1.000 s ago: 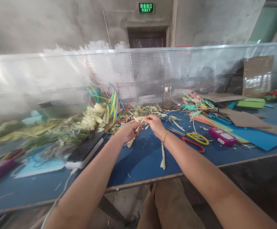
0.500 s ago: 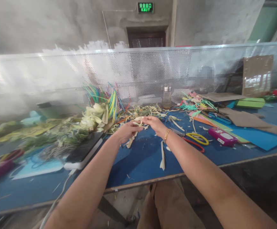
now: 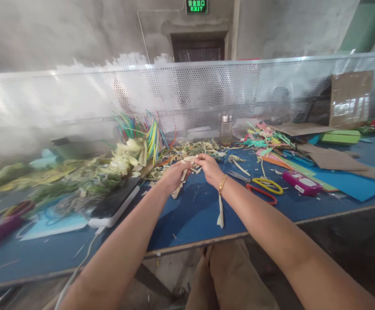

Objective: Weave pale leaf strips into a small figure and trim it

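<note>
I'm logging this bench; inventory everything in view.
Pale strips: several, cream, in hands, on table
Scissors: one clear pair, yellow-red handles, right
Boxy objects: two, purple, right and far left
Bottle: one, clear, back
Stems: many, multicoloured, back left
Corded device: one, black-white, left
Scraps: many, green-yellow, left
Cardboard: several, brown, right
Paper: several, mixed colours, right
Exit sign: one, green, wall
Mesh panel: one, silver, back
Table: one, blue, centre
Left hand: one, bare, centre
Right hand: one, bare, centre

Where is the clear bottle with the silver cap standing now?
In the head view, the bottle stands right of centre, near the back of the blue table, by the perforated metal panel, beyond the right hand.
</note>
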Demonstrator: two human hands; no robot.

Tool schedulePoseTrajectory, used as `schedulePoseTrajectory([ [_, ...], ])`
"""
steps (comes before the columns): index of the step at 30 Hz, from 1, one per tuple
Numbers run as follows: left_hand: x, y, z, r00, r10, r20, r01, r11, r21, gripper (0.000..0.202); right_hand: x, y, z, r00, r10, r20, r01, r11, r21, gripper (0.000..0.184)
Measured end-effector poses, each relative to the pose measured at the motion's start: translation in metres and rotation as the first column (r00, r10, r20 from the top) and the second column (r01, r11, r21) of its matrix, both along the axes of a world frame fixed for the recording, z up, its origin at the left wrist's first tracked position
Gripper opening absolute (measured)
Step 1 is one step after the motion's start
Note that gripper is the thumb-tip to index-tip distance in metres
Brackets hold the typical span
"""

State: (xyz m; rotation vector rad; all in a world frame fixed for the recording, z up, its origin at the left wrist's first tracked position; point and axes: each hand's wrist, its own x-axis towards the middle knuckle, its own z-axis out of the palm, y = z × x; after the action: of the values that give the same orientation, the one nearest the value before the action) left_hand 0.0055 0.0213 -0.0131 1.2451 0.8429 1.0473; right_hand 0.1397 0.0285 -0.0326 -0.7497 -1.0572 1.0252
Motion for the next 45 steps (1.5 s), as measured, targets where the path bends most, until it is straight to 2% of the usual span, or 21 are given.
schedulePoseTrajectory([
  [5,0.003,-0.003,0.001,0.999,-0.032,0.040,0.032,0.999,-0.012,0.009,0.004,0.004,-0.003,0.998,-0.067,0.002,0.067,0.998,-0.011,0.025],
  [12,-0.008,-0.001,0.003,0.988,-0.060,0.140,0.073,0.993,-0.096,0.011,0.014,0.004,0.000,0.996,-0.074,0.058,0.076,0.997,-0.023,0.020],
  [15,-0.011,0.002,0.003,0.966,-0.081,0.246,0.108,0.989,-0.099,0.027,0.018,0.005,0.001,0.995,-0.061,0.085,0.064,0.997,-0.041,0.020],
  [17,-0.011,0.004,0.002,0.959,-0.059,0.279,0.081,0.994,-0.068,0.040,0.018,0.004,0.001,0.994,-0.039,0.104,0.045,0.998,-0.049,0.022],
  [20,-0.009,0.006,-0.001,0.973,0.037,0.229,-0.042,0.999,0.014,0.046,0.015,0.001,0.002,0.991,0.011,0.133,-0.004,0.998,-0.059,0.021],
  [22,-0.009,0.007,-0.003,0.977,0.102,0.186,-0.119,0.989,0.083,0.041,0.013,-0.002,0.004,0.987,0.057,0.152,-0.048,0.997,-0.060,0.021],
  [24,-0.010,0.008,-0.003,0.980,0.127,0.153,-0.147,0.981,0.128,0.037,0.013,-0.003,0.006,0.984,0.080,0.158,-0.072,0.996,-0.057,0.024],
  [26,-0.010,0.009,-0.003,0.988,0.101,0.118,-0.117,0.983,0.138,0.035,0.013,-0.004,0.007,0.985,0.078,0.157,-0.073,0.997,-0.038,0.027],
  [30,-0.009,0.005,-0.003,0.999,-0.039,0.025,0.036,0.993,0.111,0.037,0.014,-0.004,0.006,0.983,0.089,0.159,-0.093,0.996,0.017,0.033],
  [32,-0.008,0.002,-0.002,0.997,-0.076,0.018,0.074,0.993,0.089,0.034,0.013,-0.004,0.006,0.983,0.089,0.161,-0.095,0.995,0.032,0.032],
  [39,-0.008,0.000,0.000,0.995,-0.103,0.011,0.102,0.994,0.042,0.029,0.010,-0.005,0.006,0.985,0.085,0.147,-0.092,0.995,0.036,0.028],
  [43,-0.006,-0.001,0.001,0.999,-0.039,0.001,0.039,0.999,0.030,0.020,0.006,-0.006,0.005,0.981,0.135,0.140,-0.139,0.990,0.023,0.029],
  [45,-0.006,-0.001,0.002,1.000,-0.025,0.008,0.025,0.999,0.021,0.016,0.004,-0.006,0.005,0.983,0.116,0.145,-0.119,0.993,0.017,0.028],
])
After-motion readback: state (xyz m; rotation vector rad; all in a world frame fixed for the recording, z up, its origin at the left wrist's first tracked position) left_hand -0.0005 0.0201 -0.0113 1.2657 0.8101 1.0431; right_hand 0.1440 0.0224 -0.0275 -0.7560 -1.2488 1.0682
